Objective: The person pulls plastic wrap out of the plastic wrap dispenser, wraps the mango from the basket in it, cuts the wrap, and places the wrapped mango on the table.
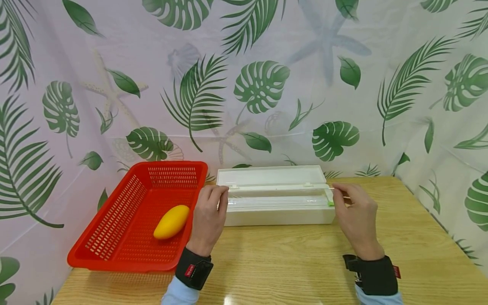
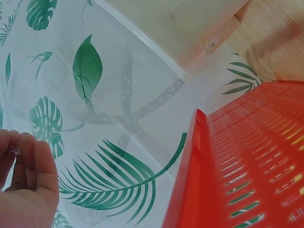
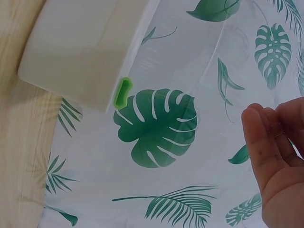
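A white cling film dispenser [image 1: 278, 217] stands on the table with its lid [image 1: 270, 174] tipped back. Clear cling film [image 1: 280, 201] lies in it, and its thin edge runs between both hands above the box. My left hand [image 1: 209, 212] pinches that edge at the box's left end, beside the red basket. At the other end, my right hand [image 1: 356, 216] pinches it between thumb and fingers, near a green piece [image 1: 330, 203] on the box. The wrist views show the fingertips [image 3: 252, 116] brought together; the film there is barely visible.
A red plastic basket [image 1: 126, 267] stands on the left, holding a yellow mango [image 1: 171, 222]. Both rest on the wooden table [image 1: 282, 262]. A leaf-patterned cloth [image 1: 263, 84] hangs behind and along the sides.
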Demonstrator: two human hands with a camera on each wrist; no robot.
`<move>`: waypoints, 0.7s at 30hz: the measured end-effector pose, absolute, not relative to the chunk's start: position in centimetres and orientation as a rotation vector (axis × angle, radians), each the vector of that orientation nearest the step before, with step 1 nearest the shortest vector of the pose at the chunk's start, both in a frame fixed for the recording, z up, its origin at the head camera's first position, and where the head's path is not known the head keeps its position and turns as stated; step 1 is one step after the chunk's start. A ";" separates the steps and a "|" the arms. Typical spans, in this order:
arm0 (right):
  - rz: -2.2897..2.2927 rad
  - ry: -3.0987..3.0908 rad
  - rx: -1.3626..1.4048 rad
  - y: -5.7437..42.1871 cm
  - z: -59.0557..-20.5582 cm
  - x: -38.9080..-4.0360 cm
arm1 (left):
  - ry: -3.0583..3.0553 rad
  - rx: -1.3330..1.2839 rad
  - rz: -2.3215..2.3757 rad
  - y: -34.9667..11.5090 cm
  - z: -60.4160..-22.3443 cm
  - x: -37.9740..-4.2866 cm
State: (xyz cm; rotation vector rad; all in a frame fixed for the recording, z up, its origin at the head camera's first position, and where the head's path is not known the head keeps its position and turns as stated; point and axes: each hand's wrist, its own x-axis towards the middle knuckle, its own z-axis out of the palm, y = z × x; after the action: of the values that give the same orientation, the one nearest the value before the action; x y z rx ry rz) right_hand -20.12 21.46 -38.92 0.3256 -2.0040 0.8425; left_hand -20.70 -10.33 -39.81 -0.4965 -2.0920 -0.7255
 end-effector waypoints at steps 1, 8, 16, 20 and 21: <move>0.844 -2.001 0.326 21.5 -38.9 -20.1 | -2.092 -0.496 -0.724 -10.3 -39.8 -20.7; 0.836 -1.988 0.325 21.5 -38.8 -20.1 | -2.083 -0.504 -0.736 -10.3 -39.6 -20.5; 0.830 -2.001 0.319 21.4 -38.4 -19.8 | -2.071 -0.507 -0.736 -10.3 -39.4 -20.4; 0.828 -2.000 0.326 21.4 -38.2 -19.7 | -2.068 -0.504 -0.729 -10.3 -39.3 -20.4; 0.828 -2.000 0.326 21.4 -38.2 -19.6 | -2.066 -0.504 -0.731 -10.3 -39.3 -20.3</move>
State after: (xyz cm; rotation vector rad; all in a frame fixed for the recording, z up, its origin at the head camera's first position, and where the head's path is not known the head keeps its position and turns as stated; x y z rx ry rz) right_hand -19.65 21.39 -38.19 0.3263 -2.0003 0.8282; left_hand -20.35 -10.30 -39.27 -0.5043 -2.0661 -0.7307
